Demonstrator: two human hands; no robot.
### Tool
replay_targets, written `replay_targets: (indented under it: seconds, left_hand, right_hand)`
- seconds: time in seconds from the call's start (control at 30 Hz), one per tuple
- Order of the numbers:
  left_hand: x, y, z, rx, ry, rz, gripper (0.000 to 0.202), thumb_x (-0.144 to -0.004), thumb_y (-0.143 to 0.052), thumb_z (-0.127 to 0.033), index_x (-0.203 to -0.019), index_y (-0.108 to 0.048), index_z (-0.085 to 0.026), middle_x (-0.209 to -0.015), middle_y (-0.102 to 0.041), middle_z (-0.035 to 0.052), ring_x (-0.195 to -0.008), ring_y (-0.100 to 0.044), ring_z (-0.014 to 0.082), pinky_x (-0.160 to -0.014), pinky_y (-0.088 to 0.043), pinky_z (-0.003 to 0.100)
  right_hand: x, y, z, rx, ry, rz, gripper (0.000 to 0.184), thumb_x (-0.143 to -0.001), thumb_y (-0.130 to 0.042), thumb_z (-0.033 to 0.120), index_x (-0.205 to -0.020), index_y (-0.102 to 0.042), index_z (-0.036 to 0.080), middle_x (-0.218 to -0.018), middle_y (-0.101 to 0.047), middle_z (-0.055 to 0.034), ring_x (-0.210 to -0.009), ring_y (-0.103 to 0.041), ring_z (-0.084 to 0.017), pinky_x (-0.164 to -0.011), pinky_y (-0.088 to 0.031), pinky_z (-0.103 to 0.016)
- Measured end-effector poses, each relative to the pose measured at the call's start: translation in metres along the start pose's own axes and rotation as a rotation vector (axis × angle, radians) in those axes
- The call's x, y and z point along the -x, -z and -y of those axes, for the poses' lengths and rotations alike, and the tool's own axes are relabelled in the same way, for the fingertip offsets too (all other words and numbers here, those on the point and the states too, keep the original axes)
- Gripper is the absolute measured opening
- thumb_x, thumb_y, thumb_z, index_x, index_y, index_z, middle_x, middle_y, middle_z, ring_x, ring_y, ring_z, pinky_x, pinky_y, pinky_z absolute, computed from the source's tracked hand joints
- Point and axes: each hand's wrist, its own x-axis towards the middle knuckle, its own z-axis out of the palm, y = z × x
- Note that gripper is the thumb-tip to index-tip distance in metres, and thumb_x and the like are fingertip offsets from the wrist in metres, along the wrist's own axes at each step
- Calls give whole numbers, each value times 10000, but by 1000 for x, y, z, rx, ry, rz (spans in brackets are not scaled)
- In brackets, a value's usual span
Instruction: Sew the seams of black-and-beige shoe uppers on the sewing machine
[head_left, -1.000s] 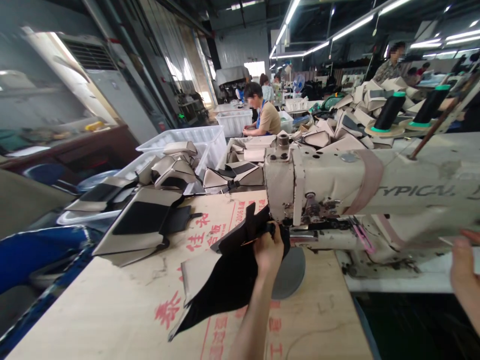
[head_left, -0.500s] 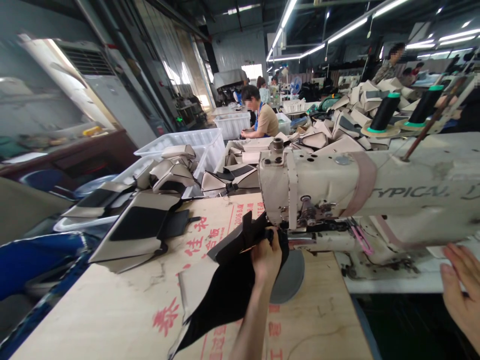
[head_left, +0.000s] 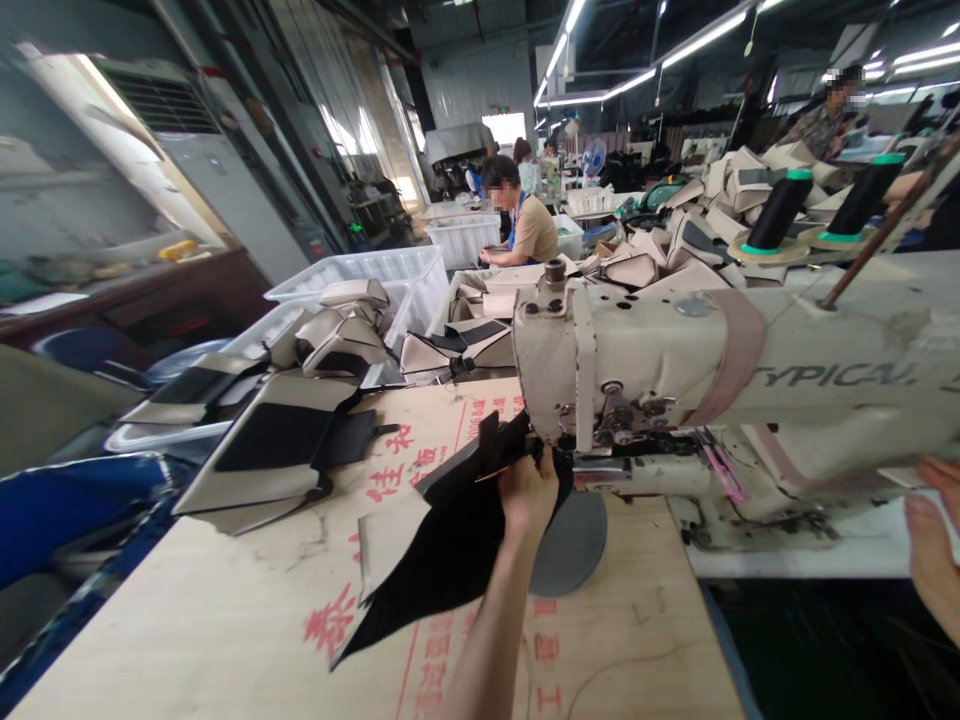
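Note:
My left hand is closed on a black and beige fabric piece, its edge at the head of a sewing machine. The fingertips are partly hidden against the dark cloth. A dark flap stands up on the piece, and a grey rounded panel shows beside my wrist. At the right edge, my right hand is partly out of view, thumb and fingers apart, beside a small white plate on the machine. Whether it touches the plate I cannot tell.
A stitched beige and black piece lies on the wooden table. White plastic bins with similar pieces stand behind. Black thread spools rise above the machine. A seated person works farther back; a blue-lined container stands left.
My right hand has shifted right and slightly up, partly leaving the view. My left hand keeps its hold on the fabric piece at the machine head. The camera view has shifted slightly.

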Motion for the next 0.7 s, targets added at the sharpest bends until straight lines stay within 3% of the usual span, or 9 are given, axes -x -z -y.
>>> replay_targets:
  seconds: [0.27, 0.7]
  left_hand:
    - [-15, -3, 3, 11, -7, 51, 299, -849, -423, -267, -808, -679, -119, -841, -684, 148, -879, -632, 213, -669, -406, 222]
    - [-17, -4, 5, 25, -24, 56, 311, -845, -408, -255, -801, -681, -113, -842, -682, 156, -895, -628, 228, -661, -401, 235]
  right_hand:
    - [0, -6, -5, -14, 46, -38, 452, -829, -430, 352, -1235, -481, 160, -1211, -526, -97, -1152, -461, -275, -1027, -307, -403]
    - [8, -9, -9, 61, 8, 24, 533, -816, -448, 402, -1303, -404, 192, -1277, -469, -93, -1196, -408, -281, -985, -305, -399]
